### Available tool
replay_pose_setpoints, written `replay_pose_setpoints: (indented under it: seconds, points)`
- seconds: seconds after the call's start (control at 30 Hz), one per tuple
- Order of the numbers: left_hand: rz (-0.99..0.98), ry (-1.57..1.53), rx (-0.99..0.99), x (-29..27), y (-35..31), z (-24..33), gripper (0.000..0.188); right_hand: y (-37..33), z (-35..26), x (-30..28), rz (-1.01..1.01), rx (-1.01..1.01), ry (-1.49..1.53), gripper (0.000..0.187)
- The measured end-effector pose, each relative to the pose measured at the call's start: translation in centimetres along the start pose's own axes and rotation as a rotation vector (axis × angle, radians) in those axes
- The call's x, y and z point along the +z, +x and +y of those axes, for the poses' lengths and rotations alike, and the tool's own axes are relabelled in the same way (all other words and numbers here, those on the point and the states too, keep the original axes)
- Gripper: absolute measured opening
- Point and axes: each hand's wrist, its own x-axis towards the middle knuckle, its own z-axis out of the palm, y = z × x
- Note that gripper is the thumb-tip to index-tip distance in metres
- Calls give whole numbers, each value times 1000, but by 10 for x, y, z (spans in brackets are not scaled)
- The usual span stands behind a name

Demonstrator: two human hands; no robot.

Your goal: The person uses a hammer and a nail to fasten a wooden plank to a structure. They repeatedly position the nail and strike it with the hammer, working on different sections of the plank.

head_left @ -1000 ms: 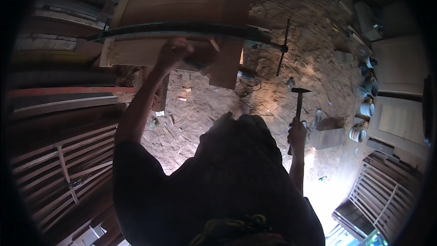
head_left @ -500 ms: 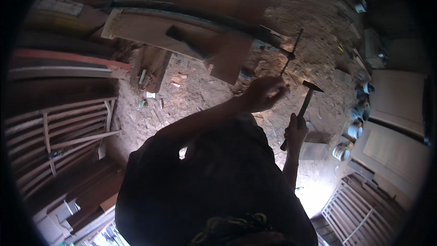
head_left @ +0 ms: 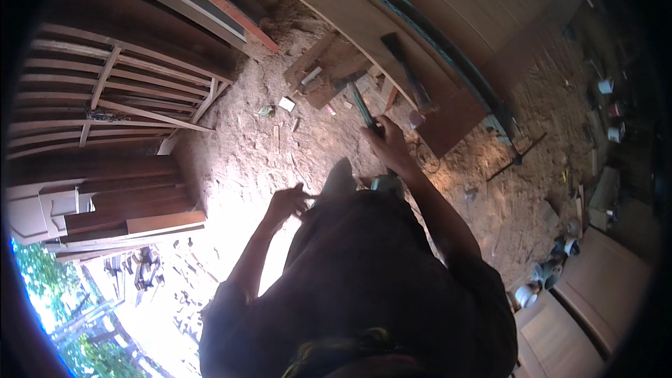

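My right hand (head_left: 389,145) is wrapped round the handle of a hammer (head_left: 360,105), held out in front of me over the dusty ground. The dark hammer head points away, close to the scrap wood. Lower and to the left, my left hand (head_left: 285,204) hangs beside my body with its fingers loosely bent and apart; I see nothing in it. Beyond the hammer, a long dark tool (head_left: 406,70) lies on a wooden board (head_left: 350,17) that rests beside a long metal bar clamp (head_left: 434,31).
The clamp's crossbar handle (head_left: 516,158) sticks out at the right. Slatted wooden frames (head_left: 140,87) and dark planks (head_left: 133,168) line the left. Door panels (head_left: 595,287) and several small tins (head_left: 525,297) stand at the right. Wood scraps (head_left: 287,103) litter the ground.
My view and body have turned left, away from the clamp's end. The hammer, still in my right hand, now points toward the board; my left hand has dropped back to my side.
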Motion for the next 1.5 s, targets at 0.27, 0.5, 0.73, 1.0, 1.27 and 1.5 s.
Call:
replay_pose_setpoints:
  seconds: [0.27,0.5,0.73,1.0,1.27,1.5]
  points:
    - [-42,-385,56,-42,-46,-71,34,140,34,45,-39,-66,-77,36]
    - [54,-692,82,-53,-31,-91,20,53,-29,-16,325,-473,-773,54]
    - [72,-527,274,-38,88,-21,17,67,-11,-78,419,-262,-973,69]
    - [166,-455,416,82,152,97,33,-57,0,-104,343,-223,-5,48]
    - [66,-343,178,123,157,35,31,-179,57,-114,447,177,14,49]
    - [28,-312,153,139,138,42,26,-200,56,-114,509,-77,-367,39]
